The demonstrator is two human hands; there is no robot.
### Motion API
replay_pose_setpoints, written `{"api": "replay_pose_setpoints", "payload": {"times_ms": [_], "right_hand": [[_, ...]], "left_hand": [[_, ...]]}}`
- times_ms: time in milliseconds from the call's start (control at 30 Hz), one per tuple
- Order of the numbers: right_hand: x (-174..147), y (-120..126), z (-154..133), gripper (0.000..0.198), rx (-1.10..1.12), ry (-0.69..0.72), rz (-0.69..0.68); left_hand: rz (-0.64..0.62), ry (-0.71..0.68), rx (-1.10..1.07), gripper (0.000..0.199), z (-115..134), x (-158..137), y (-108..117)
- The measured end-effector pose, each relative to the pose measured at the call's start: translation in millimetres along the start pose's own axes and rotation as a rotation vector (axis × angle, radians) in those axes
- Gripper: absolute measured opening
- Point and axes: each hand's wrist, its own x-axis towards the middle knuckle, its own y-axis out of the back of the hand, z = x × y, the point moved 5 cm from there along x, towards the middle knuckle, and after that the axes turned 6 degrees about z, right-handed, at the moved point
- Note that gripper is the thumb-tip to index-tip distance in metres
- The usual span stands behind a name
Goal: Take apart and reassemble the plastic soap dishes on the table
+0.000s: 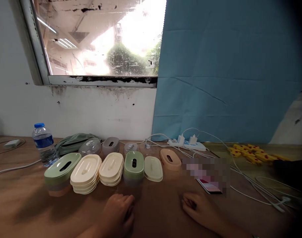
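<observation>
My left hand (119, 213) rests on the table with its fingers curled and nothing showing in them. My right hand (200, 208) lies further right, loosely closed, a small hollow inside its fingers. In front of them stands a row of plastic pieces: a green slotted stack (64, 165) at the left, two stacks of cream lids (86, 169) (111, 167), another green slotted piece (134, 162), a few cream lids (153, 168) and a peach slotted piece (170, 158). Neither hand touches any of these.
A water bottle (44, 143) and a green bag (75, 142) stand at the back left. Clear plastic containers (90, 145) sit behind the row. A phone (209, 185), a power strip (186, 144), white cables (250, 180) and yellow pieces (252, 153) lie at the right.
</observation>
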Motion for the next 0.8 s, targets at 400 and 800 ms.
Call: {"api": "replay_pose_setpoints", "payload": {"times_ms": [400,800], "right_hand": [[3.2,-0.4,-20.6,0.023,0.020,0.087,-0.030],[-0.7,7.4,-12.8,0.026,-0.063,0.099,0.045]], "left_hand": [[-0.055,0.205,0.021,0.012,-25.3,-1.6,10.2],[-0.033,0.253,-0.021,0.011,-27.4,-3.2,11.4]]}}
